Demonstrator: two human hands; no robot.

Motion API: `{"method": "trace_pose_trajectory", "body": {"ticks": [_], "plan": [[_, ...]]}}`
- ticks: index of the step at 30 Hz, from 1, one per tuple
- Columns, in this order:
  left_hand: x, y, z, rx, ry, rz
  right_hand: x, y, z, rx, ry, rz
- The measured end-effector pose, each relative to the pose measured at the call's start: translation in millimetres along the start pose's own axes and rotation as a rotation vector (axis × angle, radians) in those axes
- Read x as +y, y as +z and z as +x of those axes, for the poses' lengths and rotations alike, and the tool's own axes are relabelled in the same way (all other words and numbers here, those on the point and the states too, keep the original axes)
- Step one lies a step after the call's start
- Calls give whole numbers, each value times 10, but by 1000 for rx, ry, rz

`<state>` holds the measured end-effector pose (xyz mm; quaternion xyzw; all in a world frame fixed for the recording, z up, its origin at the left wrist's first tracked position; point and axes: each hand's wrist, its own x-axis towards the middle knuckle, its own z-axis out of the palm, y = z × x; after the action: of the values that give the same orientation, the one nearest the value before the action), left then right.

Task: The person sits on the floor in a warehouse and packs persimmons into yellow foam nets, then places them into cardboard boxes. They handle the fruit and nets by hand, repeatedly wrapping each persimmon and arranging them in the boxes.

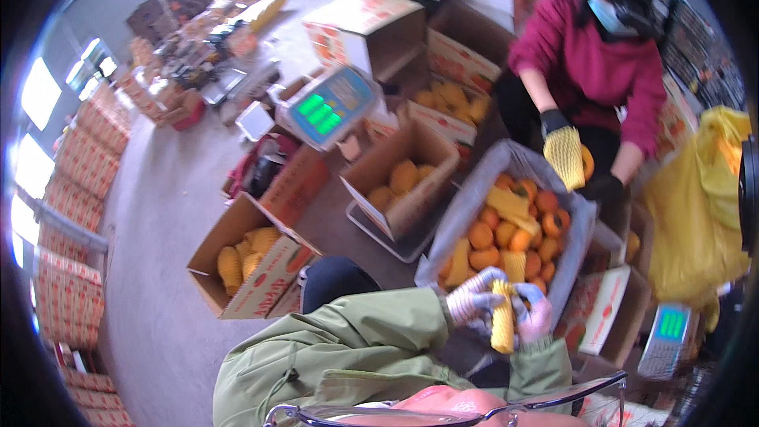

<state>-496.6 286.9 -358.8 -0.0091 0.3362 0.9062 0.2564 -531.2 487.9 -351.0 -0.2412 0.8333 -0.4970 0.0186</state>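
Observation:
My left hand (474,296), in a pale knit glove with bluish fingertips, holds one side of a yellow foam net sleeve (503,323). Gloved the same way, my right hand (532,311) pinches the sleeve's upper end from the other side. The sleeve hangs narrow between both hands; whether fruit is in it I cannot tell. Just beyond lies a lined crate (584,243) of orange persimmons (481,235), with several flat foam sleeves (509,206) on top. Across the crate, a masked co-worker in dark gloves holds a foam sleeve (563,157) and an orange fruit (587,162).
An open carton (379,181) of fruit stands on a scale platform (379,236), beside a lit scale display (329,108). Another carton (237,237) holds net-wrapped fruit at left. A yellow bag (688,219) and a second scale display (667,332) are at right.

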Motion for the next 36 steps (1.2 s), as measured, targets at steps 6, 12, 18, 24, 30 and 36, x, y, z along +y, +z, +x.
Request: {"method": "trace_pose_trajectory", "body": {"ticks": [6,12,18,24,30,36], "plan": [[-89,-41,59,165,183,673,657,256,84,119,216,380],[-45,-241,133,358,471,279,1389,-8,331,-269,769,-933],[-107,-332,251,493,531,166,2071,194,319,-435,733,-1379],[-156,-504,233,607,744,209,1626,-188,284,-131,522,-515],[-428,-679,393,242,216,-217,375,-104,35,264,27,20],[-473,-478,295,133,178,-149,-297,137,-34,168,-142,1]]}}
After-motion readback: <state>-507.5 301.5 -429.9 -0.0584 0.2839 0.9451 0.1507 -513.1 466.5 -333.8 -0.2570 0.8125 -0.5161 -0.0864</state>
